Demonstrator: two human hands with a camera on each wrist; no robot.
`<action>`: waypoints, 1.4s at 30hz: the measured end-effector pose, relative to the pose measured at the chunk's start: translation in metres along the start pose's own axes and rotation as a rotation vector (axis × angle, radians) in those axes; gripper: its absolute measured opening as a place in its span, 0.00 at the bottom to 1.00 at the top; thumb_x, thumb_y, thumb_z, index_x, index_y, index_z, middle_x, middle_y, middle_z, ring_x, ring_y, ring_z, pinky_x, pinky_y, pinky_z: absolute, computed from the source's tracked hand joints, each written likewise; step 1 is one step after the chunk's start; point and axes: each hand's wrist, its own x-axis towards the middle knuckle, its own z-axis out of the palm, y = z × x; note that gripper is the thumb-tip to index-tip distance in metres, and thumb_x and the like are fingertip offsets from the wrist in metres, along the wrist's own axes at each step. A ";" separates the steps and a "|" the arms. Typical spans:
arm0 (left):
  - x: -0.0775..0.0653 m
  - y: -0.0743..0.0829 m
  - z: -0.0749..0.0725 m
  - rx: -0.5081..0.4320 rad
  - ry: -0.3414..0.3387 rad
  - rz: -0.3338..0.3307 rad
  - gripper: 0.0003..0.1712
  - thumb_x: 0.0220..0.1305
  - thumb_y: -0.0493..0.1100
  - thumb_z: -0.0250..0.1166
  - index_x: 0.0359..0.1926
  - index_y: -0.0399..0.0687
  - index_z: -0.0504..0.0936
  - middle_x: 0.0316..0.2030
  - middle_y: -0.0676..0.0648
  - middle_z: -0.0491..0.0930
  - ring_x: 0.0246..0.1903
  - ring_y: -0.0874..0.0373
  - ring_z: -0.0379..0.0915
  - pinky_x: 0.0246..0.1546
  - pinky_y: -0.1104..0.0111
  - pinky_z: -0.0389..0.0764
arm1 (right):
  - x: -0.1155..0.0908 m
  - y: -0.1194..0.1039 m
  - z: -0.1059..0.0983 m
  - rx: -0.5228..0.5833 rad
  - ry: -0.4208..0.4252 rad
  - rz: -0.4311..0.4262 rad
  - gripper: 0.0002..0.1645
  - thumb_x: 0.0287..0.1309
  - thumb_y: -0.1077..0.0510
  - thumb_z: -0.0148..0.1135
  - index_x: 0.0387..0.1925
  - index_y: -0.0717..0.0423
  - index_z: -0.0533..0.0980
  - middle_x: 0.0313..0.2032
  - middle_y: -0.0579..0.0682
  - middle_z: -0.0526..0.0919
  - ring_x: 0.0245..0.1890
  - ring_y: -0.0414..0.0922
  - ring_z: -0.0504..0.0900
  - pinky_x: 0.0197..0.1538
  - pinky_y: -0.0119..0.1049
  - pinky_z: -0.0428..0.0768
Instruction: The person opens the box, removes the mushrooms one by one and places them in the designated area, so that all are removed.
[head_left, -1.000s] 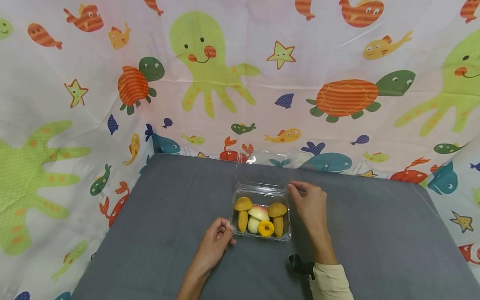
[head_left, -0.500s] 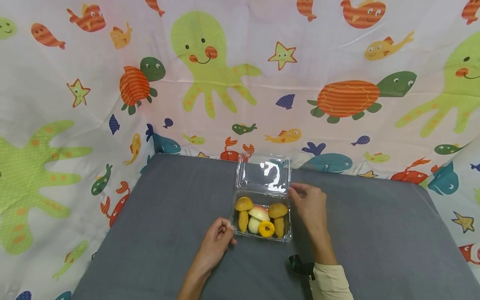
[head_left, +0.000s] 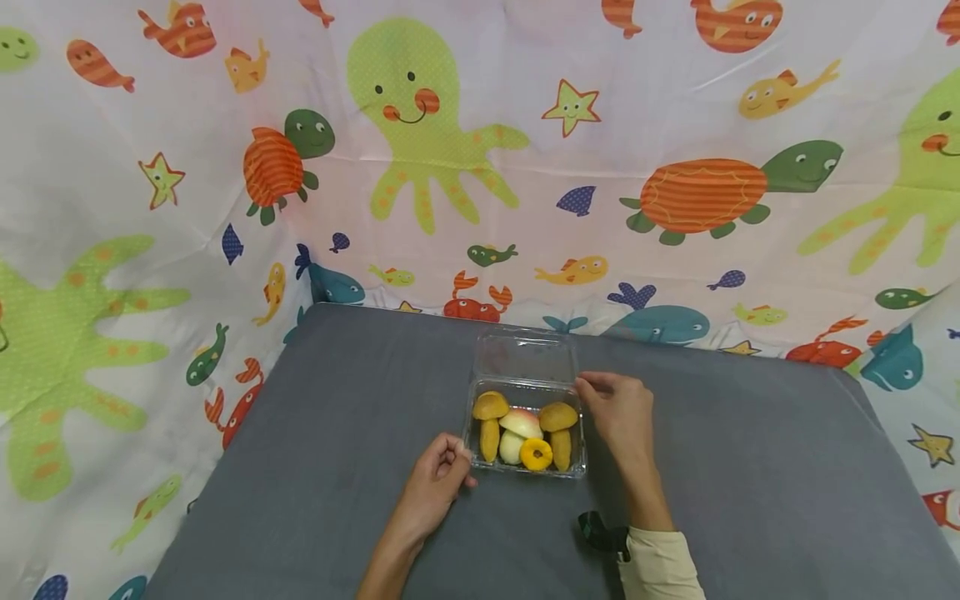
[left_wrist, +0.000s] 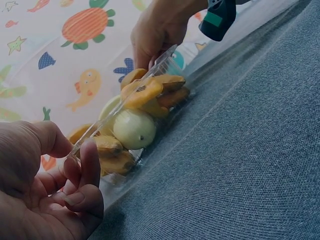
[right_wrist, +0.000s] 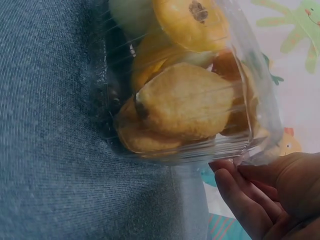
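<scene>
A clear plastic clamshell box (head_left: 491,468) sits on the grey cloth with its lid (head_left: 527,358) leaning back. Inside are two brown-capped mushroom shapes (head_left: 558,417), a pale one with a pink-tinged cap (head_left: 521,422), and a yellow ring-like piece (head_left: 536,454) with a dark centre. My left hand (head_left: 433,483) pinches the rim at the front left corner; in the left wrist view, thumb and index finger meet on that edge. At the back right corner, near the hinge, my right hand (head_left: 621,412) pinches the rim between thumb and fingers, as the right wrist view shows.
Grey cloth (head_left: 360,400) covers the table. Behind and along the sides hangs a white curtain (head_left: 517,92) printed with sea animals. A dark wrist camera (head_left: 600,531) sits on the right wrist, beside a beige sleeve (head_left: 660,562).
The lid has tilted back, its far edge sinking from in front of the curtain to the cloth's back edge. Both hands hold the same corners. The head view has shifted slightly.
</scene>
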 end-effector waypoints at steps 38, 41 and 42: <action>0.001 0.001 0.002 0.044 0.031 0.006 0.09 0.81 0.42 0.59 0.47 0.37 0.76 0.29 0.43 0.77 0.32 0.44 0.81 0.28 0.72 0.73 | -0.016 -0.017 -0.034 -0.131 -0.208 -0.402 0.22 0.71 0.55 0.70 0.63 0.56 0.82 0.58 0.56 0.86 0.58 0.57 0.85 0.60 0.60 0.81; 0.001 0.001 0.002 0.047 0.040 0.000 0.09 0.80 0.41 0.59 0.47 0.37 0.75 0.29 0.44 0.77 0.32 0.45 0.81 0.28 0.72 0.73 | -0.017 -0.017 -0.034 -0.144 -0.282 -0.471 0.25 0.69 0.53 0.72 0.64 0.55 0.81 0.60 0.56 0.84 0.60 0.58 0.84 0.62 0.60 0.80; 0.002 0.001 0.002 0.047 0.042 -0.002 0.09 0.80 0.41 0.59 0.47 0.37 0.75 0.29 0.44 0.77 0.32 0.45 0.82 0.28 0.72 0.73 | -0.017 -0.017 -0.034 -0.149 -0.299 -0.496 0.26 0.68 0.53 0.73 0.65 0.55 0.81 0.60 0.56 0.84 0.60 0.58 0.84 0.62 0.60 0.80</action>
